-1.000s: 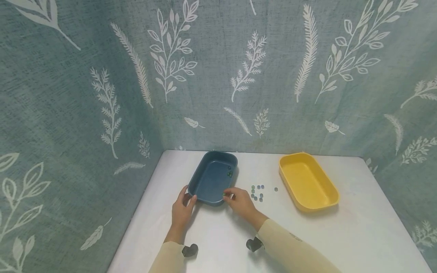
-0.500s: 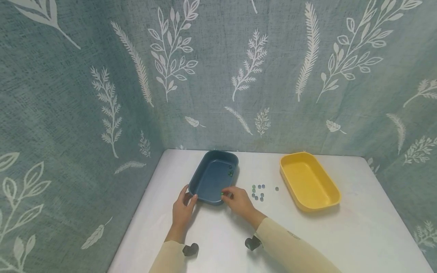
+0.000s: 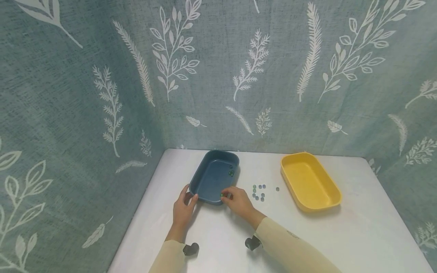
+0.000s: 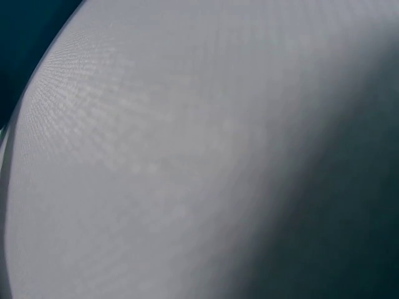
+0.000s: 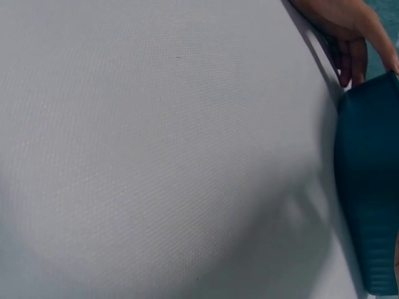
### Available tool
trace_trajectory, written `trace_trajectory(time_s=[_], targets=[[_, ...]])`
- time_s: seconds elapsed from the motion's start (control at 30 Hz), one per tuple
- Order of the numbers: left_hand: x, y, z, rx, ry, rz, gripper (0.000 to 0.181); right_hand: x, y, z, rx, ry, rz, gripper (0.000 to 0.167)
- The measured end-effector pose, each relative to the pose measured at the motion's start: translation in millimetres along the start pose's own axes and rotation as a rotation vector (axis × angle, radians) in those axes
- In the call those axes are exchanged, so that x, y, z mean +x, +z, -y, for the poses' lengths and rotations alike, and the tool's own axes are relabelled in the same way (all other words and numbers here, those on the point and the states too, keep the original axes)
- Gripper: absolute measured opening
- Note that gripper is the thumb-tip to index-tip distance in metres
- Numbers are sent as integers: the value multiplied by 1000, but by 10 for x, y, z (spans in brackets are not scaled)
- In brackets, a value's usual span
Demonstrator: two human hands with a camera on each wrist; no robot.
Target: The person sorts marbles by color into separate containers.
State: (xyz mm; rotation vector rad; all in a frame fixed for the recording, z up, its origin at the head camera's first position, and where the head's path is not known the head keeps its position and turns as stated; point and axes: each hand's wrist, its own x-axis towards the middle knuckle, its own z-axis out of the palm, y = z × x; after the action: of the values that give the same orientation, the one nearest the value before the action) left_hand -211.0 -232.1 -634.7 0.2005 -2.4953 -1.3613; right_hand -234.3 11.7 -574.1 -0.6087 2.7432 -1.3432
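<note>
At the back left of the white table stands a deep blue tray (image 3: 209,180), turned slightly. My left hand (image 3: 183,208) grips its near left corner, thumb at the rim and fingers along the outside; the right wrist view also catches this hand (image 5: 336,22) beside the tray wall (image 5: 368,168). Over the near right corner, my right hand (image 3: 237,201) pinches a small green bead-like piece (image 3: 221,195) between thumb and fingertips. Several dark green pieces (image 3: 231,173) lie inside the tray along its right side. The left wrist view holds only table surface and dark shapes, no hand.
Several small bluish and green round pieces (image 3: 257,198) lie loose on the table (image 3: 218,235) right of the blue tray, with one piece (image 3: 277,189) further right. A yellow tray (image 3: 307,184) stands beyond them. Leaf-patterned cloth (image 3: 211,76) hangs behind and at the sides.
My right hand has shifted slightly left, bringing the green piece further over the blue tray's corner. My left hand keeps its grip, and the trays have not visibly moved.
</note>
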Motion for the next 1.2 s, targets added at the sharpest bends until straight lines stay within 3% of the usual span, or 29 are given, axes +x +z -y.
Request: trace_trajectory(time_s=[0.77,1.2], targets=[[0,-2,-5,7,2,-9,62,-4,35,-32,-26,28,11,22],[19,12,32,19,23,-16,63,-7,14,-18,-11,-7,0,20]])
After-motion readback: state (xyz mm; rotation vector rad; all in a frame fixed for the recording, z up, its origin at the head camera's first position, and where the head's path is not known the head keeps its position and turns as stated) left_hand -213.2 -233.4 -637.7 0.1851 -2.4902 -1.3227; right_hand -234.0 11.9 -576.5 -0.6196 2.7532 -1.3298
